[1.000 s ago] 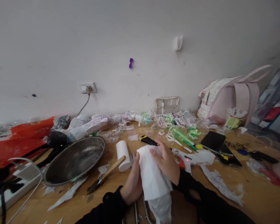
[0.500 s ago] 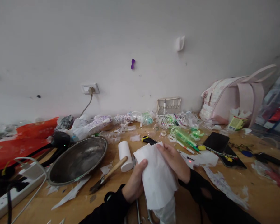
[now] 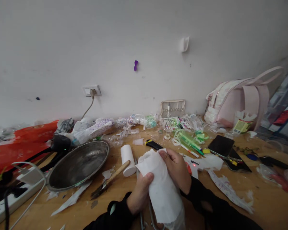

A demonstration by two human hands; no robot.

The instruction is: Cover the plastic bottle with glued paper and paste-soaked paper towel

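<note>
Near the table's front edge, both hands are around white paper point(image 3: 164, 191) wrapped about something bulky. Clear plastic shows at its lower end; the rest of what is inside is hidden. My left hand point(image 3: 141, 191) grips the paper's left side, thumb pressed on the front. On the upper right side, my right hand point(image 3: 179, 167) pinches the crumpled top edge, its fingers curled behind. Left of the hands lie a white roll point(image 3: 128, 159) and a brush point(image 3: 117, 174) with a wooden handle. A black and yellow utility knife point(image 3: 154, 144) rests just beyond the paper's top.
At left stand a metal basin point(image 3: 79, 166) and a white power strip point(image 3: 12, 201). Plastic scraps and green tape-like pieces point(image 3: 189, 140) line the back. To the right are a black phone-like slab point(image 3: 221, 145), torn paper strips point(image 3: 230, 191) and a pink backpack point(image 3: 235, 103).
The paper has been drawn in closer, its top edge now crumpled and rounded. My right hand has turned with its thumb over the edge. The view has shifted slightly.
</note>
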